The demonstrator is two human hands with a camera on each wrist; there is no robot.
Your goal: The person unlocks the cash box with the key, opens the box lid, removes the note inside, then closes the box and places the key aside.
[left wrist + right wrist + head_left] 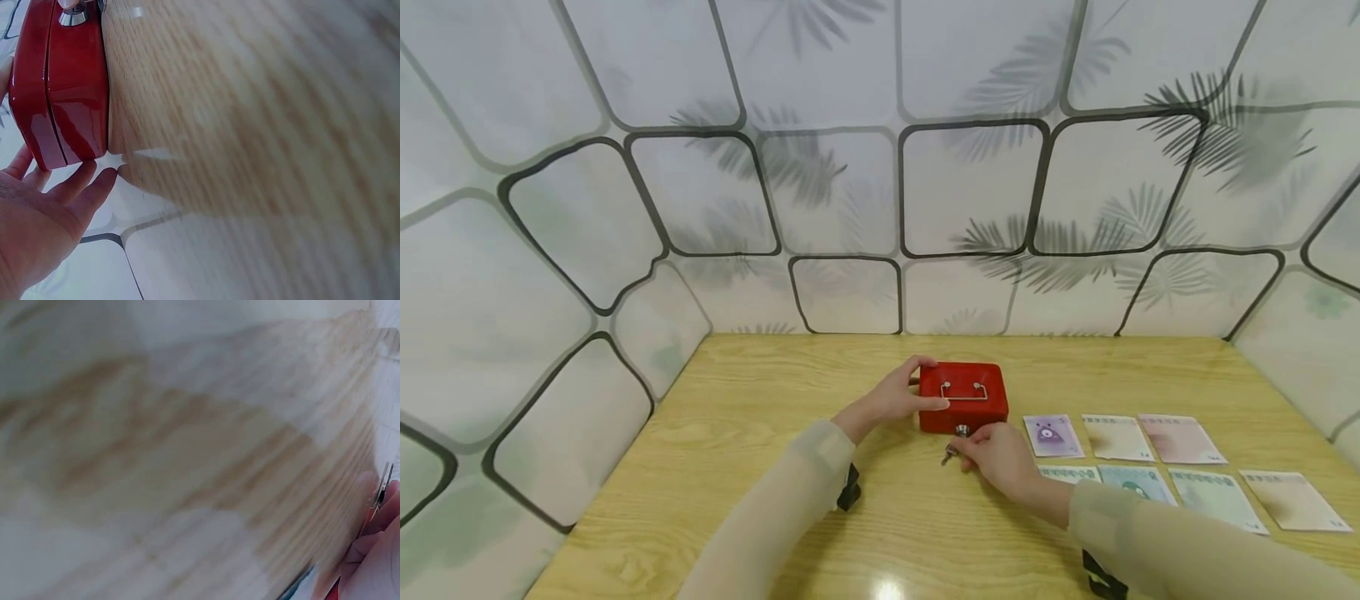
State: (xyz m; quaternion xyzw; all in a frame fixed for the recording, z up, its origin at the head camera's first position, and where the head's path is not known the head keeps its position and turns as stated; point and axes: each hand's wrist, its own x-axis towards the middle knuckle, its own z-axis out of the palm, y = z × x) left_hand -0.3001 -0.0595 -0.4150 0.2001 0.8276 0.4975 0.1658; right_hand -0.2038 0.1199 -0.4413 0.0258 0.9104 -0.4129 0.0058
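Observation:
A small red cash box (962, 417) with a wire handle (964, 397) on its lid sits on the wooden table. My left hand (901, 395) steadies its left end, thumb over the lid and fingers against the side, as the left wrist view also shows. At the box's front is a silver lock (962, 430). Just below it my right hand (1002, 457) pinches a key, with another key (948, 456) hanging beside the fingertips. In the right wrist view metal keys (384, 487) show by the fingers. Whether the pinched key is inside the lock is hidden.
Several play banknotes lie in two rows to the right, among them a purple note (1053, 437), a pink note (1182, 439) and a blue note (1135, 483). My right forearm passes over the lower row. A patterned curtain (842, 296) encloses the table (760, 400).

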